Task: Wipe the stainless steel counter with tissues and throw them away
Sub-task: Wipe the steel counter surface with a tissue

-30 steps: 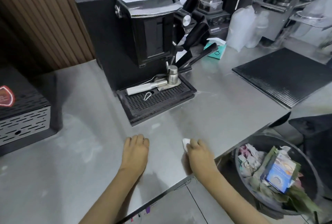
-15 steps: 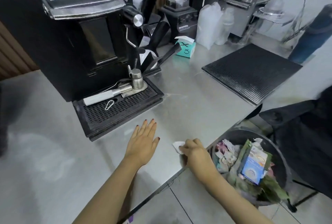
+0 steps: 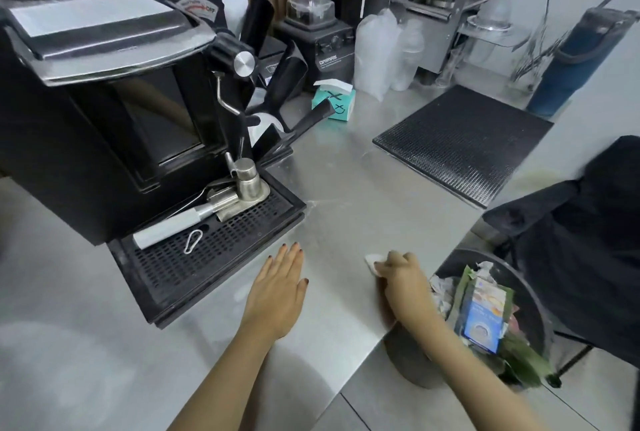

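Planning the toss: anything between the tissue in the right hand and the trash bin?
Nothing visible. The right hand grips the tissue on the counter near its edge; the trash bin stands open-topped just beyond that edge, lower down.

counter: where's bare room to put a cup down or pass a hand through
Widest bare counter: between the drip tray and the black mat, from the tissue box toward the near edge. More at lower left of the drip tray. Crowded: the back, around the blender; the near edge, left hand flat, right hand gripping a tissue.
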Demonstrator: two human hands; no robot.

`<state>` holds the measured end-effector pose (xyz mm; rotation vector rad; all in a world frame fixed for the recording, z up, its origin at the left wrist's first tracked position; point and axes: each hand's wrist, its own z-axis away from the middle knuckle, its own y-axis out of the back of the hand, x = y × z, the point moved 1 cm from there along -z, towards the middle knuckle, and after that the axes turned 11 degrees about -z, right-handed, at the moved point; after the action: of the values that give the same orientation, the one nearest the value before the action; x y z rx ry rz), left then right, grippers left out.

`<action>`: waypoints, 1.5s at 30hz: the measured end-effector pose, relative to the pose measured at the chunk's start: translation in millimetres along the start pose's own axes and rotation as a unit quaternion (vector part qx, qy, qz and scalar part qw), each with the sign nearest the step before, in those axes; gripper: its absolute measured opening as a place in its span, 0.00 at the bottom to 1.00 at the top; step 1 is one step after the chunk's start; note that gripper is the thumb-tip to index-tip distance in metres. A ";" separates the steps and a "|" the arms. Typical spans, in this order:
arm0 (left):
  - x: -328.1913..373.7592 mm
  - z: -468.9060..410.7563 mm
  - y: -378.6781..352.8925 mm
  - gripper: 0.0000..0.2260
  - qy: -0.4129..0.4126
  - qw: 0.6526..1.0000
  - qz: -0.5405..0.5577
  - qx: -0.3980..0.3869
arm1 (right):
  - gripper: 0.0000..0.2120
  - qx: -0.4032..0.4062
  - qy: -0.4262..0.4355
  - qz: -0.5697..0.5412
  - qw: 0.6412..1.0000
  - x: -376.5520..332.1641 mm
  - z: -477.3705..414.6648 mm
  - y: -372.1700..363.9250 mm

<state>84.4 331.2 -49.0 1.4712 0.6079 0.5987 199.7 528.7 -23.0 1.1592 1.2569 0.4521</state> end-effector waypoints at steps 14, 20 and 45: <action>-2.8 1.8 2.2 0.24 0.032 0.999 -0.022 0.003 | 0.08 -0.072 0.123 -0.033 0.989 -35.7 -90.5 -19.5; -0.9 0.7 -1.9 0.25 0.116 0.993 -0.007 0.016 | 0.10 -0.103 0.088 -0.037 0.990 -26.0 -195.8 -35.2; 2.0 1.2 0.3 0.24 0.136 0.991 0.015 -0.004 | 0.10 -0.164 0.194 -0.035 0.966 -52.9 -187.0 -44.4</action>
<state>86.7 331.8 -48.7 1.4036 0.7940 0.8337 1.5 547.4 -12.8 0.7616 1.4855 0.8301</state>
